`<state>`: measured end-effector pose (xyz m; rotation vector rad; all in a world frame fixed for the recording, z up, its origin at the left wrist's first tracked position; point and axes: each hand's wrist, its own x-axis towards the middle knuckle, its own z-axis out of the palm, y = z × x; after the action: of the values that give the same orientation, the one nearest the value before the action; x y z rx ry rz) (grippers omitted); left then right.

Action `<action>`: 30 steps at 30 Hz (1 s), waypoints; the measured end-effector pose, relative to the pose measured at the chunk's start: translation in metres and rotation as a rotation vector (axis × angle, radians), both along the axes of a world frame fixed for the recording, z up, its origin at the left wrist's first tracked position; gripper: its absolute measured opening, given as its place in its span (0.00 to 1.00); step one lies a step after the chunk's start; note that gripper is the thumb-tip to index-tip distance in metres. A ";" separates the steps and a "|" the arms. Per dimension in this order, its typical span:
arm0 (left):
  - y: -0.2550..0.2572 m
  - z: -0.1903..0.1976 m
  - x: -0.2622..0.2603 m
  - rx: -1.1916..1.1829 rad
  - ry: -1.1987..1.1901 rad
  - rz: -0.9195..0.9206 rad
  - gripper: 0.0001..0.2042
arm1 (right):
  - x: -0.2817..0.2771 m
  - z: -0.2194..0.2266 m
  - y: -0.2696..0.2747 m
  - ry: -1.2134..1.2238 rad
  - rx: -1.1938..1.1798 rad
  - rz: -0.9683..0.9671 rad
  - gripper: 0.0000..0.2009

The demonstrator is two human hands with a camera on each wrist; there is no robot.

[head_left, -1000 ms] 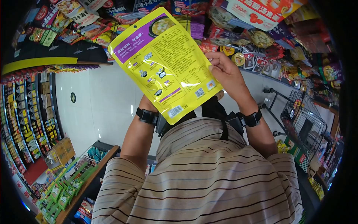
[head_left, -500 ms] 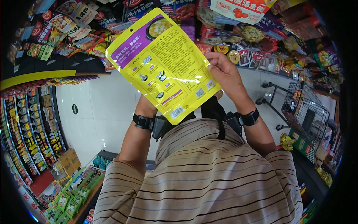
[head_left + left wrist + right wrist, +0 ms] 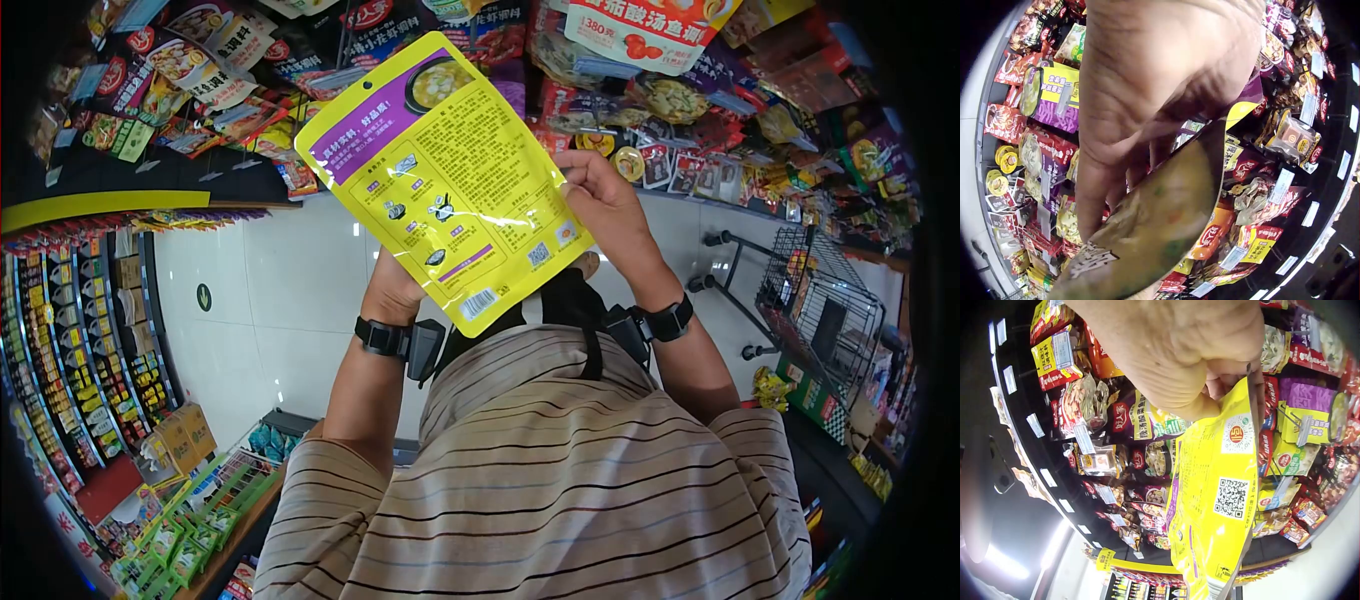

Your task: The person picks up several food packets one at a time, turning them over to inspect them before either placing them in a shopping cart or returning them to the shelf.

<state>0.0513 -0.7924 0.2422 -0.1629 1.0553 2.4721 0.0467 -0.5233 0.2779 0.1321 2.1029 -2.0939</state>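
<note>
A flat yellow seasoning packet (image 3: pixel 450 190) is held up tilted before the person's body, its printed back with a purple band facing the head camera. The right hand (image 3: pixel 605 200) pinches its right edge, thumb over the printed side; in the right wrist view that hand (image 3: pixel 1191 356) is at the packet's (image 3: pixel 1210 506) edge near a QR code. The left hand (image 3: pixel 395 285) holds the packet from behind at its lower left edge, mostly hidden in the head view. In the left wrist view its fingers (image 3: pixel 1094 203) lie along the soup-picture side of the packet (image 3: pixel 1160 212).
Shelves of hanging food packets (image 3: pixel 215 60) run along the front, with a large red and white packet (image 3: pixel 650 35) above. A wire shopping cart (image 3: pixel 820 290) stands at the right. Bottle shelves (image 3: pixel 80 350) and a green-lined display (image 3: pixel 190 530) are on the left.
The shelves shift within the head view as the camera moves. The packet moves slightly left, then back right and down a little; both hands keep their places on it.
</note>
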 end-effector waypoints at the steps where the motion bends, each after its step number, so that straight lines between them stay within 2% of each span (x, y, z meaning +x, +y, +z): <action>1: 0.001 0.002 0.000 0.002 0.008 0.000 0.21 | 0.000 0.000 0.000 -0.005 0.000 -0.001 0.14; 9: 0.001 0.013 0.001 -0.152 0.130 -0.058 0.22 | 0.000 -0.003 -0.001 -0.004 0.040 0.006 0.13; 14: 0.000 0.003 -0.001 0.073 -0.025 -0.065 0.23 | -0.001 -0.005 -0.001 -0.017 -0.007 0.008 0.14; 17: -0.004 0.001 -0.002 0.092 -0.028 -0.130 0.31 | -0.001 -0.001 -0.004 -0.035 -0.027 0.002 0.14; 19: -0.004 0.000 -0.002 0.090 -0.031 -0.125 0.31 | -0.002 -0.002 -0.005 -0.037 -0.012 -0.003 0.15; 21: -0.004 -0.005 -0.002 0.165 -0.007 -0.132 0.29 | -0.003 -0.001 -0.006 -0.011 0.063 -0.002 0.16; 23: -0.003 -0.008 -0.004 0.267 -0.103 -0.112 0.25 | -0.002 0.000 -0.007 0.023 0.114 -0.002 0.16; 25: 0.001 -0.003 -0.009 0.352 -0.334 -0.057 0.23 | -0.002 0.000 -0.010 0.063 0.140 -0.004 0.17; 30: 0.001 -0.009 -0.010 0.358 -0.307 -0.085 0.24 | -0.001 0.015 -0.011 0.267 0.434 0.030 0.19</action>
<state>0.0414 -0.7918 0.2327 -0.3616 0.4758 2.4128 0.0452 -0.5344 0.2928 -0.1324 2.6719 -1.6834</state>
